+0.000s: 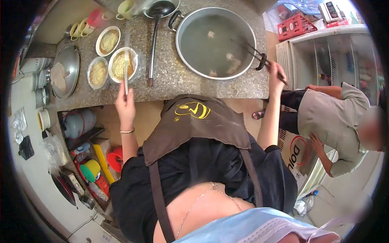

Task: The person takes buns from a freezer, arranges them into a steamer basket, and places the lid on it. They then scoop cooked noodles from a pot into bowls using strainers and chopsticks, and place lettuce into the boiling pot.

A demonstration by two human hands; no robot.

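Observation:
My left hand (125, 103) is closed on a pale, flat-handled utensil (126, 77), whose far part lies over a white bowl of noodles (118, 67). Another noodle bowl (108, 41) stands behind it, and a third (97, 73) is to its left, with clear plastic around its edge. My right hand (276, 77) grips dark chopsticks (259, 54) by the right handle of a large metal pot (181, 52). The chopstick tips reach over the pot's cloudy liquid, where a few pale pieces (233, 65) show.
A long-handled black ladle (154, 40) lies between bowls and pot. At the left are a round metal lid (71, 77) and cups (85, 27). Another person (332, 113) stands at the right beside a glass-fronted fridge (336, 60). A red crate (293, 26) sits on top.

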